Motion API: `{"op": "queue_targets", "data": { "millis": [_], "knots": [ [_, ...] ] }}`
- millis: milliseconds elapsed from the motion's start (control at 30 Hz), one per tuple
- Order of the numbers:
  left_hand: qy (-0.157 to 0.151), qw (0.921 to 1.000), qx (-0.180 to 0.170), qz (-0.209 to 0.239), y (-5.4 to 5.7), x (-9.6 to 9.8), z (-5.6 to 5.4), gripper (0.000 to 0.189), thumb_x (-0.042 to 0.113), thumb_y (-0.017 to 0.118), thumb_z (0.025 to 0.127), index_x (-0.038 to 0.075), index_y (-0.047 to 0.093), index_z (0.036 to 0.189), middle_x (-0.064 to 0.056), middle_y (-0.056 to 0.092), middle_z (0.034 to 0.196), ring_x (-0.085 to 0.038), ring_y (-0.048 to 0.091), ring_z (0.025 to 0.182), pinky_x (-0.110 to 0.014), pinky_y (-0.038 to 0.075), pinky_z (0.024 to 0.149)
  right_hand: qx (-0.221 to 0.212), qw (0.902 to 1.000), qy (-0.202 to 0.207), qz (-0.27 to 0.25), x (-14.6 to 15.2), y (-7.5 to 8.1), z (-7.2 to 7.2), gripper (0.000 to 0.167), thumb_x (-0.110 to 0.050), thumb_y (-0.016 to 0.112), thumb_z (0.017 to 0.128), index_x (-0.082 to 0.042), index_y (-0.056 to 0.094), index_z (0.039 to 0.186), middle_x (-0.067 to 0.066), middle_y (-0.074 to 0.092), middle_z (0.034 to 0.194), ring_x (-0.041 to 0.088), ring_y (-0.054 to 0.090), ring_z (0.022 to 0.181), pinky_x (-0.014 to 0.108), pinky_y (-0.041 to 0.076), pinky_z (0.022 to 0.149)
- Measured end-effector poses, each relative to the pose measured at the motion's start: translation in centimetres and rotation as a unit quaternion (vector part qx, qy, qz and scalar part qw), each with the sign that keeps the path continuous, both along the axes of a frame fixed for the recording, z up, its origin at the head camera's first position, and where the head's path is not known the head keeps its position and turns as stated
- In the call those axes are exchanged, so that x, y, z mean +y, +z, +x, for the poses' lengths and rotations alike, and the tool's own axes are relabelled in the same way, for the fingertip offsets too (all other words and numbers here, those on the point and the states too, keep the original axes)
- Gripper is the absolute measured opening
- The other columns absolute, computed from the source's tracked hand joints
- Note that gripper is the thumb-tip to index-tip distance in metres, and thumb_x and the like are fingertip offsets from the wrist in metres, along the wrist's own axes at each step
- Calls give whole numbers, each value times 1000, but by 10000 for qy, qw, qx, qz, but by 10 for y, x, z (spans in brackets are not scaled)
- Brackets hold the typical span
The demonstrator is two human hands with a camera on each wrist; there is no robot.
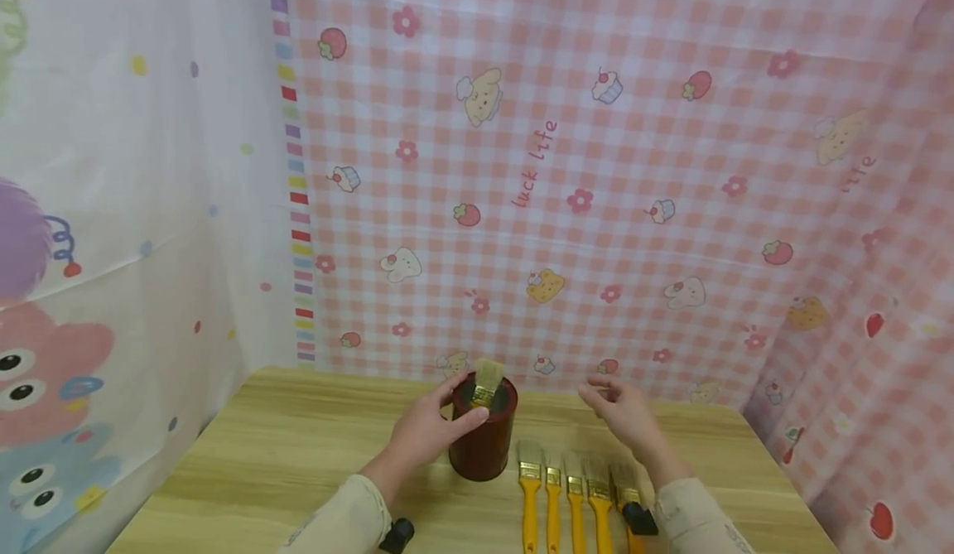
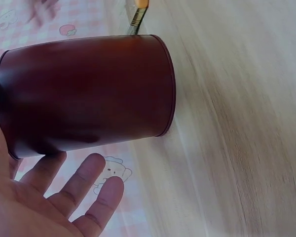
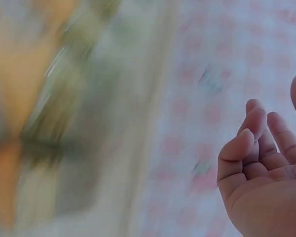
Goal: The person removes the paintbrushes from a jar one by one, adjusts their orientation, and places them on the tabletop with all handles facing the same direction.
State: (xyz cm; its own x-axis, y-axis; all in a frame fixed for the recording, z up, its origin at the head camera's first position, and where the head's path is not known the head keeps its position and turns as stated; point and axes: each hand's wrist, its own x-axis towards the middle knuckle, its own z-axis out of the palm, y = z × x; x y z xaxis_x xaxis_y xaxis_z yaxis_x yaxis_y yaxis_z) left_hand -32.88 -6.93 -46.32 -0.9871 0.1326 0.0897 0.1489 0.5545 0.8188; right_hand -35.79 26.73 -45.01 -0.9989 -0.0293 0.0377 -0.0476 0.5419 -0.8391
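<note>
A dark red cylindrical pot (image 1: 483, 442) stands upright on the table, with one paintbrush (image 1: 488, 382) in it, bristles up. My left hand (image 1: 428, 426) holds the pot near its rim from the left, thumb at the near side. In the left wrist view the lower fingers (image 2: 102, 195) spread loosely below the pot (image 2: 86, 94). My right hand (image 1: 626, 417) hovers above the table to the right with loosely bent fingers and nothing in them. Several paintbrushes (image 1: 575, 508) with yellow-orange handles lie side by side nearest that hand, bristles pointing away from me.
The wood-grain table (image 1: 298, 446) ends at a pink checked curtain (image 1: 551, 239) behind the pot. A white patterned curtain (image 1: 149, 165) hangs at the left. Black wrist straps' parts (image 1: 398, 535) show near both sleeves.
</note>
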Motion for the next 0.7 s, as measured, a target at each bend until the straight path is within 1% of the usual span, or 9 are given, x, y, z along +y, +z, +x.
{"op": "queue_targets", "data": {
  "millis": [100, 167, 233, 333, 367, 467, 567, 700],
  "knots": [
    [-17, 10000, 11, -10, -1, -1, 0, 80, 69, 72, 94, 41, 43, 163, -12, 60, 157, -39, 59, 143, -67, 51, 106, 201, 9989, 231, -349, -34, 12, -6, 56, -44, 65, 108, -12, 58, 153, 19, 69, 140, 33, 68, 118, 51, 58, 100],
    [-71, 10000, 43, 6, -1, -2, -1, 81, 69, 71, 95, 38, 43, 164, -13, 60, 157, -40, 58, 143, -68, 51, 106, 255, 9975, 381, -539, -54, 18, -9, 54, -44, 65, 108, -15, 59, 153, 17, 69, 140, 32, 67, 121, 50, 58, 100],
    [-101, 9999, 35, 25, -2, -2, -1, 81, 68, 71, 95, 38, 42, 165, -13, 60, 157, -39, 58, 144, -68, 51, 107, 296, 9956, 576, -683, -72, 21, -11, 54, -43, 66, 107, -18, 58, 154, 17, 69, 142, 32, 67, 126, 52, 57, 103],
    [-134, 9999, 19, 36, -2, -3, 0, 80, 68, 70, 96, 38, 42, 165, -13, 59, 158, -39, 58, 144, -69, 51, 107, 325, 9927, 850, -790, -93, 23, -12, 56, -42, 68, 106, -19, 56, 156, 17, 68, 144, 35, 65, 132, 58, 54, 109],
    [-149, 9999, 21, 49, -1, -3, 1, 80, 67, 70, 96, 38, 42, 165, -13, 59, 158, -39, 58, 144, -69, 51, 106, 303, 9921, 926, -796, -98, 23, -12, 57, -42, 69, 106, -20, 55, 156, 17, 67, 145, 36, 65, 134, 60, 52, 111],
    [-203, 9998, -10, 86, 1, -2, 4, 79, 66, 70, 97, 38, 42, 165, -14, 58, 159, -40, 58, 144, -68, 52, 106, 299, 9911, 1048, -764, -109, 22, -11, 59, -38, 73, 104, -20, 55, 157, 18, 67, 146, 37, 65, 135, 61, 53, 111],
    [-257, 9996, 3, 86, 4, -2, 6, 79, 66, 70, 97, 37, 41, 165, -16, 57, 159, -41, 58, 143, -68, 52, 104, 325, 9912, 1067, -707, -117, 22, -11, 58, -34, 75, 103, -20, 56, 156, 19, 67, 146, 38, 65, 134, 58, 55, 108],
    [-206, 9998, -21, 37, 6, -2, 7, 80, 66, 70, 97, 38, 41, 165, -16, 58, 158, -42, 59, 142, -68, 52, 103, 427, 9917, 1045, -616, -123, 23, -12, 55, -29, 77, 102, -21, 59, 153, 20, 66, 147, 40, 63, 136, 56, 58, 106]
  ]
}}
